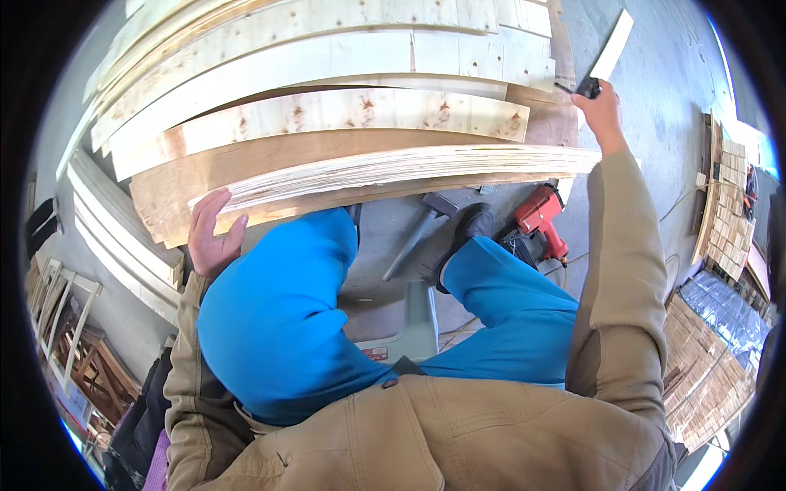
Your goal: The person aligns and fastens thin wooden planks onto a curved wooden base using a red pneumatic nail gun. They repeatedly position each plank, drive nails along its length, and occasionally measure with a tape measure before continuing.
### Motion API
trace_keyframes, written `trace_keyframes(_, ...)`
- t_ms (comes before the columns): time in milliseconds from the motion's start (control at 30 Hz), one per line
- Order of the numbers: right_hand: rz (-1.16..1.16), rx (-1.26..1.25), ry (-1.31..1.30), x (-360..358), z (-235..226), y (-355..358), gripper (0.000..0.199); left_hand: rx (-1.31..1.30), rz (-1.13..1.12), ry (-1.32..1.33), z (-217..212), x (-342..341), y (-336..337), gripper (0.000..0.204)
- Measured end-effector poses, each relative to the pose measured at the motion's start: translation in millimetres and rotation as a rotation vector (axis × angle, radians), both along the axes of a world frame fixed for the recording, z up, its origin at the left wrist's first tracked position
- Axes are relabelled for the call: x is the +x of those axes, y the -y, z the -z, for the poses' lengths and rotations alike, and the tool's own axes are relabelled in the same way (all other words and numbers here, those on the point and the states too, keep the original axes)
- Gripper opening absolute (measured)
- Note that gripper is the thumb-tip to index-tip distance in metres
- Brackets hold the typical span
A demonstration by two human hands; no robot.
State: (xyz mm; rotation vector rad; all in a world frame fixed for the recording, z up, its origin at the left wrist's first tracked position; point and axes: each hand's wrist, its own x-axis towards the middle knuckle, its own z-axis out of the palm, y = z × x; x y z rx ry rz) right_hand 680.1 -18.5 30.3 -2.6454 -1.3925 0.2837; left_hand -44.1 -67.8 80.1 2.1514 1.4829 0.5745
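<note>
**Plywood stack on a grey workshop floor**

Pale, knotty boards (327,114) lie fanned over concrete. The left hand (211,233) grips the layered plywood edge (409,168); the right hand (602,110) holds a small dark tool (588,86). A red nail gun (540,217) lies below.

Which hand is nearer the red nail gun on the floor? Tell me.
Right. The right hand is up at the far end of the boards, holding a small dark tool, above the red nail gun. The left hand grips the boards' opposite end, farther away.
</note>
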Motion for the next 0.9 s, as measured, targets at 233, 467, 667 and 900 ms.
trace_keyframes(233, 0.035, 0.306, -0.890, -84, -138, 103, 0.067, -0.293, -0.274, 0.534, -99, 37, -34, 0.037)
trace_keyframes(467, -0.105, 0.103, -1.250, -248, -231, 227, 0.090, -0.184, 0.337, 0.411, -196, 121, 45, 0.045)
trace_keyframes(667, -0.210, 0.074, -1.355, -344, -211, 295, 0.100, -0.819, 0.419, 0.556, -158, 175, 129, 0.045)
trace_keyframes(900, -0.341, 0.109, -1.175, -348, -202, 303, 0.091, -0.827, 0.441, 0.445, -128, 180, 131, 0.017)
